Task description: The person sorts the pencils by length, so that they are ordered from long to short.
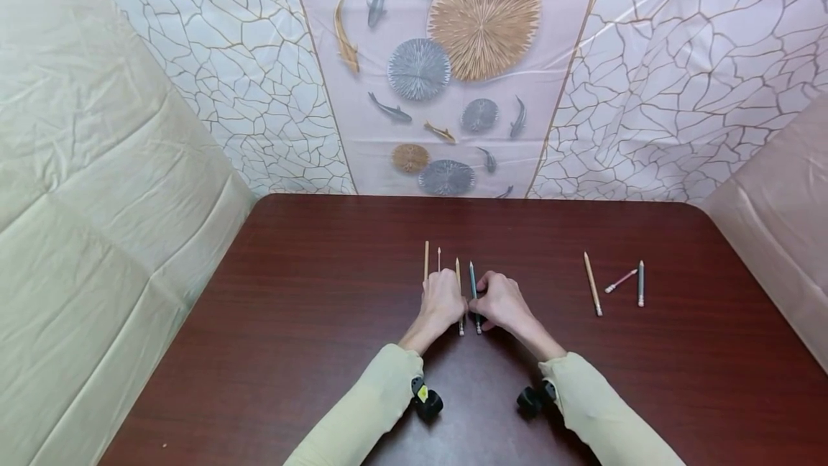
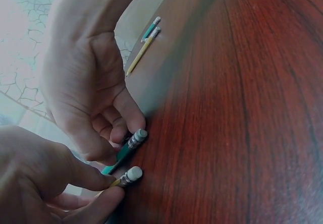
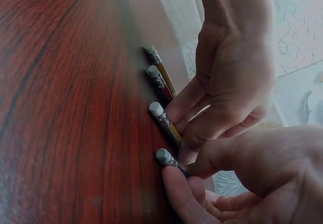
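Observation:
My left hand (image 1: 443,304) pinches a yellow pencil (image 2: 132,174) between thumb and finger, close to its white eraser end. Just right of it, my right hand (image 1: 506,302) pinches a dark green pencil (image 1: 473,279) near its eraser. Both pencils lie side by side on the table, tips pointing away from me. Partly hidden behind my left hand are a light yellow pencil (image 1: 426,257) and a shorter, thin red pencil (image 1: 439,259); their eraser ends show in the right wrist view, in a row with the other two.
On the right of the dark brown table (image 1: 291,293) lie a yellow pencil (image 1: 591,282), a short pinkish pencil (image 1: 622,280) set aslant, and a blue-green pencil (image 1: 641,283). A patterned cloth (image 1: 446,113) hangs behind the far edge, with pale cloth at both sides.

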Available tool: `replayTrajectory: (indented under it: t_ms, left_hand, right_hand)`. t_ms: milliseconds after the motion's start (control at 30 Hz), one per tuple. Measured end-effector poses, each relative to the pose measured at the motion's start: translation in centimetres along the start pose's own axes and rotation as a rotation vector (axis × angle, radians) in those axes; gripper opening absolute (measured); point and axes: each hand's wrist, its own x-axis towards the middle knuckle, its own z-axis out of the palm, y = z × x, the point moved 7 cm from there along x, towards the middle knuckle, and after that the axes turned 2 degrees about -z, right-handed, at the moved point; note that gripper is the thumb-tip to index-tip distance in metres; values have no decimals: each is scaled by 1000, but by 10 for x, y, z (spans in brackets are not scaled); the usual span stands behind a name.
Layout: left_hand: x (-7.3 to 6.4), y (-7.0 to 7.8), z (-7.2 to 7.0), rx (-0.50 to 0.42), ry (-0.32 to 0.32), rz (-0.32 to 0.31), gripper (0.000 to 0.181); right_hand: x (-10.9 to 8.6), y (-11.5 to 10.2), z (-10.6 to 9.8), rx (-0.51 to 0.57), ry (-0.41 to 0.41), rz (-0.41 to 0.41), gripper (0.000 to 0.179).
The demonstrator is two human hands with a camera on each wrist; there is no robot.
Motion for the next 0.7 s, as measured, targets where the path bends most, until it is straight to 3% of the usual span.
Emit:
replayTrajectory:
  t_ms: [700]
  left_hand:
    - [-1, 5, -1, 36, 30, 32, 33]
  right_hand:
    - [-1, 2, -1, 16, -4, -8, 26]
